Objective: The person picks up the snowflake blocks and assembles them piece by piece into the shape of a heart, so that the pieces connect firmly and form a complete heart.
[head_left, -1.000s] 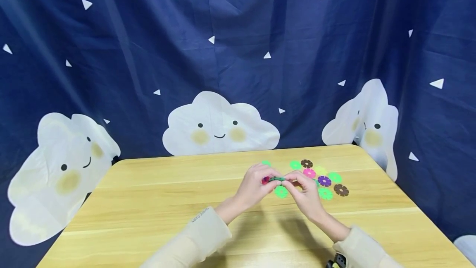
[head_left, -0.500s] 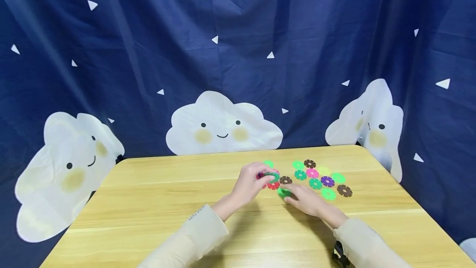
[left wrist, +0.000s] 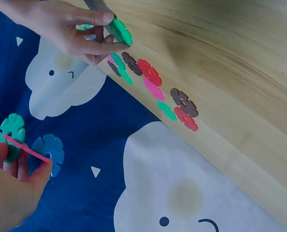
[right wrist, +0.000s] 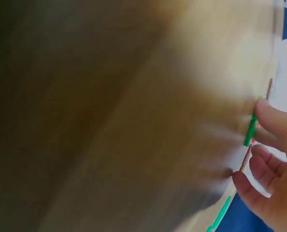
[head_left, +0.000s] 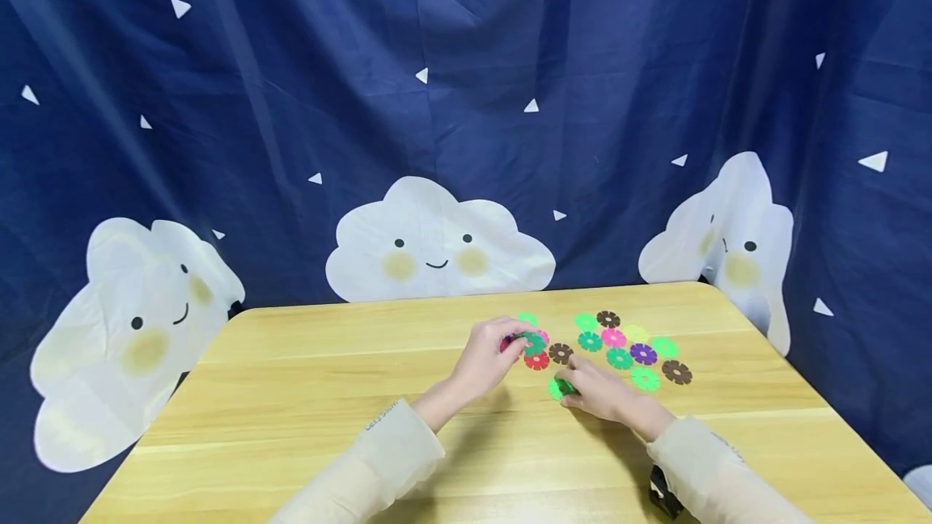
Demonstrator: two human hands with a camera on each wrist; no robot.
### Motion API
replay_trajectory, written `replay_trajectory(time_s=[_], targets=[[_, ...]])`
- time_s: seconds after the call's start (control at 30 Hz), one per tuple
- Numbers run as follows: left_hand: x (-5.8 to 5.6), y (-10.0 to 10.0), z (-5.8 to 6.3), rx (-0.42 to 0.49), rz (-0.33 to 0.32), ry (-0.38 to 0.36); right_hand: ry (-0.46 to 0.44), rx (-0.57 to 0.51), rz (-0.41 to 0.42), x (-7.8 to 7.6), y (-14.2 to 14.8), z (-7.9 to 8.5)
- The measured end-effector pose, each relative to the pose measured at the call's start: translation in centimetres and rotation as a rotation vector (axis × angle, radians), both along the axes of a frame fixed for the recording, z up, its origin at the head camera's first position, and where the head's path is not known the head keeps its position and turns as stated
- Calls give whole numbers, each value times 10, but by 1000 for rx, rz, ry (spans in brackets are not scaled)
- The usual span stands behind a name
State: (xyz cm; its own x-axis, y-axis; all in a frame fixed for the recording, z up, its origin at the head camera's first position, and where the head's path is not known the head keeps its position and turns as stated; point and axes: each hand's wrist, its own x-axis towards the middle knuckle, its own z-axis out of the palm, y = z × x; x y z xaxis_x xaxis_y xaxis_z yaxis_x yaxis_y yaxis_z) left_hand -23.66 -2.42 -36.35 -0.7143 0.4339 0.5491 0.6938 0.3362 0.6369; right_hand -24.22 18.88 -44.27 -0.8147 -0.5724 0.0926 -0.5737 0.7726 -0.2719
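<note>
My left hand [head_left: 486,358] holds a few slotted flower-shaped discs joined together, raised over the table. In the left wrist view they are a green disc [left wrist: 12,126], a pink disc [left wrist: 26,148] seen edge-on and a blue disc [left wrist: 53,149]. My right hand [head_left: 600,389] is low at the near side of the loose discs. Its thumb and fingers pinch a bright green disc [head_left: 557,388] by the edges. From the right wrist view that disc shows edge-on between the fingertips [right wrist: 262,104], so its contact with the table is hard to judge.
Loose flower discs lie flat on the wooden table [head_left: 291,395]: a red disc [head_left: 536,360], a brown disc [head_left: 561,353], a purple disc [head_left: 643,353], a yellow disc [head_left: 636,335] and several others. A blue curtain [head_left: 466,120] with clouds hangs behind the table.
My hands were together at the joined discs. The right hand then came away and down to the bright green disc, which it now pinches. The left hand has stayed raised with the joined discs.
</note>
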Motion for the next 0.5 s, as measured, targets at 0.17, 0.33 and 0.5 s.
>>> replay_trajectory(time_s=[0.17,0.33,0.5], targets=[[0,0,-1,-9,-8,-14,-83,-110,-41,0,1,-1],[-1,-2,-1,-9,-11,-44,-109,-210,-7,0,3,1],[-3,-3,-1,2,10,-31,-223,-475,-50,3,2,16]])
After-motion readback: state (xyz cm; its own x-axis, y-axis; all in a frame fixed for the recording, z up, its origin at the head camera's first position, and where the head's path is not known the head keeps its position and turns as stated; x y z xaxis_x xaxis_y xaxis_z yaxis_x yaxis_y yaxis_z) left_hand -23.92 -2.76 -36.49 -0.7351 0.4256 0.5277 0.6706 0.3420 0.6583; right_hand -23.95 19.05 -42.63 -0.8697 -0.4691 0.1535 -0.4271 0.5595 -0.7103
